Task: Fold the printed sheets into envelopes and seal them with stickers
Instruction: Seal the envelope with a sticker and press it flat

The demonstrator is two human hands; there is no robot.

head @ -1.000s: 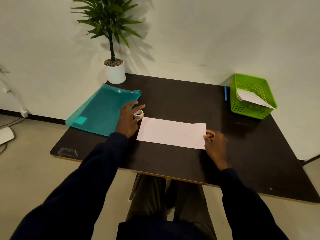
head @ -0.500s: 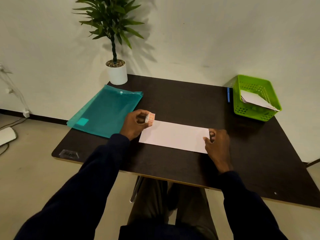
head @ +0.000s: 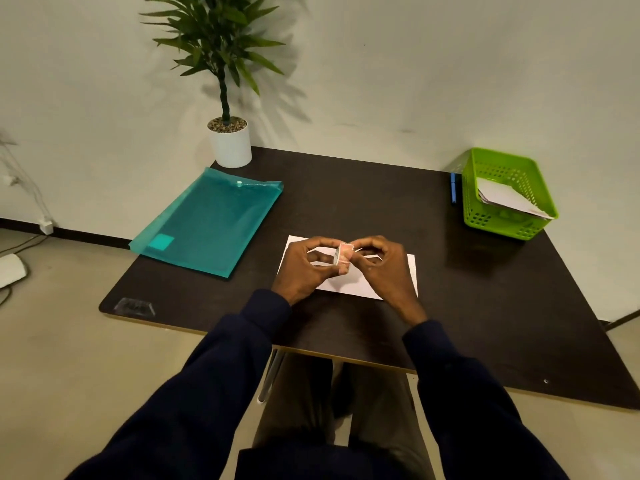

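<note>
Right, both hands meet over the middle of the table. The left hand (head: 304,268) has its fingers curled round a small sticker roll (head: 344,254), holding it on edge with the pinkish face turned toward the camera. The right hand (head: 384,268) comes in from the other side, thumb and forefinger pinched together at the roll's top edge, the other fingers loosely arched behind. Whether a sticker is lifted off the roll is too small to tell.

Directly beneath the hands lies the folded sheet (head: 346,285), a long white rectangle flat on the dark table (head: 346,202), its left and right ends showing past the knuckles. Whether the hands touch the paper or hang just above it, I cannot tell. Dark blue sleeves (head: 242,358) run back from both wrists to the near edge.

Out to the left, a teal plastic folder (head: 211,220) lies at an angle, well apart from the sheet. Behind it, at the far left corner against the wall, stands a white pot (head: 230,143) with a leafy green plant. Over at the far right corner sits a green basket (head: 498,226) with white folded papers (head: 502,199) leaning inside it, and a blue pen (head: 453,188) lies just beside the basket's left wall.
</note>
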